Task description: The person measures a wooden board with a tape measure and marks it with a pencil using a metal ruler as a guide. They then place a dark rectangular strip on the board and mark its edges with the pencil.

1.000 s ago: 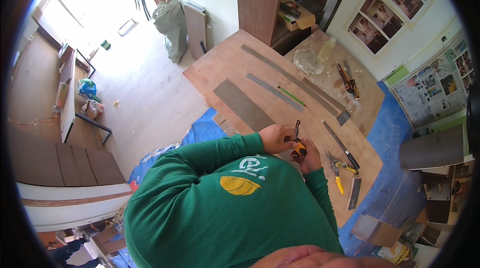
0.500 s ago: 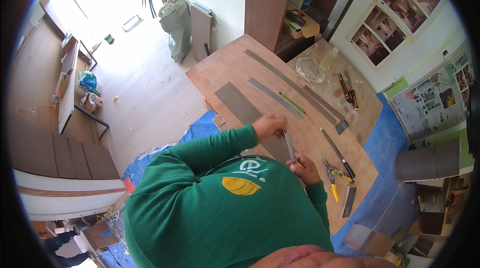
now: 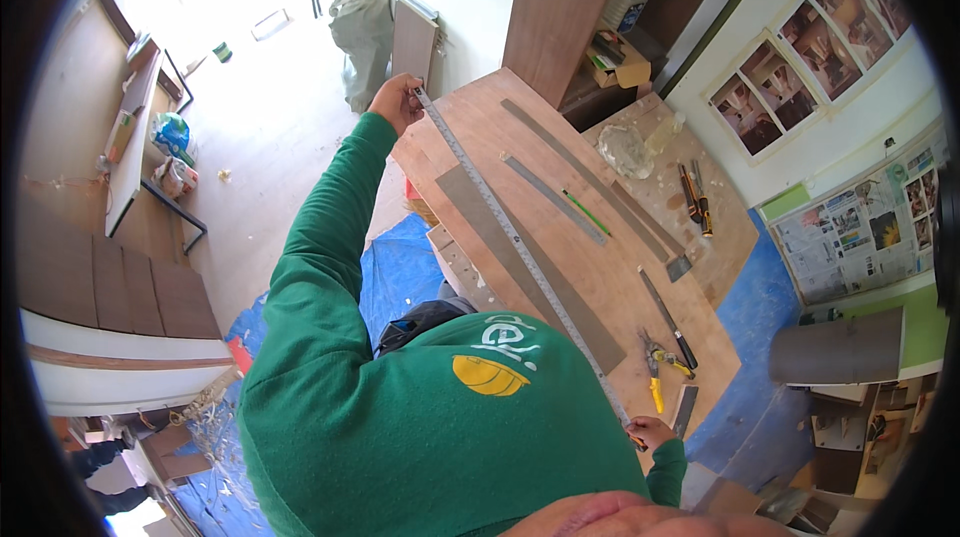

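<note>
Both hands stand well apart, where the earlier frame has them close together in front of the chest, and between them I now see a long, thin, silver-grey metal tape blade (image 3: 516, 236) drawn out. On my feed the left hand (image 3: 398, 102) is up at the far left corner of the reddish-brown wooden counter (image 3: 600, 287), its arm stretched long and nearly straight from the shoulder in a green knitted sleeve (image 3: 322, 222). Its grip is together, thumb and fingers pinched on the free end of the tape blade.

I have the right hand (image 3: 652, 434) low by the near right edge, close against the body, its forearm coming out short from behind the torso. That grip is clamped on a small orange-and-black tape case (image 3: 637, 443), mostly hidden by the fingers.

I read the tape blade as a taut, slanting line over the counter, crossing above a wide, flat, grey-brown panel (image 3: 493, 235); I cannot tell whether the two touch. To its right lie a flat grey metal strip (image 3: 555, 199), a slim green pencil (image 3: 584, 213) and a long, narrow, grey-brown strip (image 3: 570, 159). Nearer the right hand I see yellow-handled metal snips (image 3: 655, 377) and a dark rectangular block (image 3: 686, 411).
</note>
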The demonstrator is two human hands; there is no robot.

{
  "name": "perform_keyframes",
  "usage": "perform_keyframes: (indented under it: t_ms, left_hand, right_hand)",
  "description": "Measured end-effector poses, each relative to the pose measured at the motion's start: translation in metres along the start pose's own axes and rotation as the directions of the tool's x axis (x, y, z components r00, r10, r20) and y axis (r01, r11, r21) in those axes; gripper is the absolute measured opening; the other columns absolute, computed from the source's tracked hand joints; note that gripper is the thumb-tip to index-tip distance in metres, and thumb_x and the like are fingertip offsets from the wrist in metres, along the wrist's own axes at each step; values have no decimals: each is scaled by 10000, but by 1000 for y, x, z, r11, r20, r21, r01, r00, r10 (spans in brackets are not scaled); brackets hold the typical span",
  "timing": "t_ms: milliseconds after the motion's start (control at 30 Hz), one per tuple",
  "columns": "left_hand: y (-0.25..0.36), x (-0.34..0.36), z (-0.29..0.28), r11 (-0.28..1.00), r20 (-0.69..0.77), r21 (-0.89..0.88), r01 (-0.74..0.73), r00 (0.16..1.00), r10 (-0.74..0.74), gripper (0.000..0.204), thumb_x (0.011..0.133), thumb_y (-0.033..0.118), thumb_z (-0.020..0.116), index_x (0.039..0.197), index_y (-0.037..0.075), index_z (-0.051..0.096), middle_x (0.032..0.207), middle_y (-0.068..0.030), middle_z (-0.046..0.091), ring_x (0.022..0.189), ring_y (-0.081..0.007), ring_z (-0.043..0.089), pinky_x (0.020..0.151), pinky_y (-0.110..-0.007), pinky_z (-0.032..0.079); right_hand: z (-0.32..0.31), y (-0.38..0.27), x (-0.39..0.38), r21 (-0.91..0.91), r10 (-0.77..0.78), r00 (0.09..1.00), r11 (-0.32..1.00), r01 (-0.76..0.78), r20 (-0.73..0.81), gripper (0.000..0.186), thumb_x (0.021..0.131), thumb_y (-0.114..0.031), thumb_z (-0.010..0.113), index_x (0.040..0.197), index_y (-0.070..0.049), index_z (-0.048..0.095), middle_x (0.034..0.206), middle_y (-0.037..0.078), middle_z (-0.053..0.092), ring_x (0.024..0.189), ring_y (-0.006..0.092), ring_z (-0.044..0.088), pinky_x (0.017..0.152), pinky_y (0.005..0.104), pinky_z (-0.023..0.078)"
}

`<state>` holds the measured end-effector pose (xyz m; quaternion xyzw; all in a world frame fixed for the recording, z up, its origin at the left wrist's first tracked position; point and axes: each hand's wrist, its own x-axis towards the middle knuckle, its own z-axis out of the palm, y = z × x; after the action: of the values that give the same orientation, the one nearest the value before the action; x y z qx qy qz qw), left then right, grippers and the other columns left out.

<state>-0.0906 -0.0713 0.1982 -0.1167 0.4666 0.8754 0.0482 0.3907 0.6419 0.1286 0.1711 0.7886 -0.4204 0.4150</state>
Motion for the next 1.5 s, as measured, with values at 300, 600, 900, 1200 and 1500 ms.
perform_keyframes:
  t_ms: [300,600,900,1200,1500]
  left_hand:
    - [-95,1,-15,983,-233,154,104,970,-66,411,931,507,656,1049,116,619,958,-36,666,859,-218,674,762,-384,519]
    - [-171,17,-51,506,-84,861,-46,969,231,374,923,378,694,1100,52,740,964,-130,751,962,-291,713,876,-389,557]
    - [-150,124,-90,7,167,983,-183,912,374,506,919,417,684,1340,145,619,1454,-85,535,1492,-329,324,1234,-549,217]
    - [-166,125,-93,54,312,940,-336,913,262,600,900,452,657,1374,90,588,1545,-109,453,1544,-329,236,1273,-554,87]
    - [-163,131,-103,58,319,937,-344,912,257,563,914,442,642,1356,97,592,1546,-121,451,1539,-333,251,1272,-561,105]
  right_hand:
    - [22,-48,61,20,-123,973,991,129,-193,223,972,-208,633,891,-19,720,728,11,661,659,86,584,600,276,453]
    - [13,-224,170,-299,-326,847,931,210,-420,300,948,-275,605,803,-32,705,630,125,603,601,216,589,599,389,459]
    - [-1,-500,331,-497,-348,851,859,122,-393,283,890,-304,612,846,-60,747,799,220,685,761,373,671,705,463,515]
    - [-11,-648,535,-984,-553,832,168,59,-45,334,1015,-307,535,907,-114,786,972,151,751,895,339,722,842,453,573]
    - [17,-753,580,-616,-227,956,785,66,-187,341,1037,-283,569,903,-26,749,770,166,722,551,312,699,538,443,573]
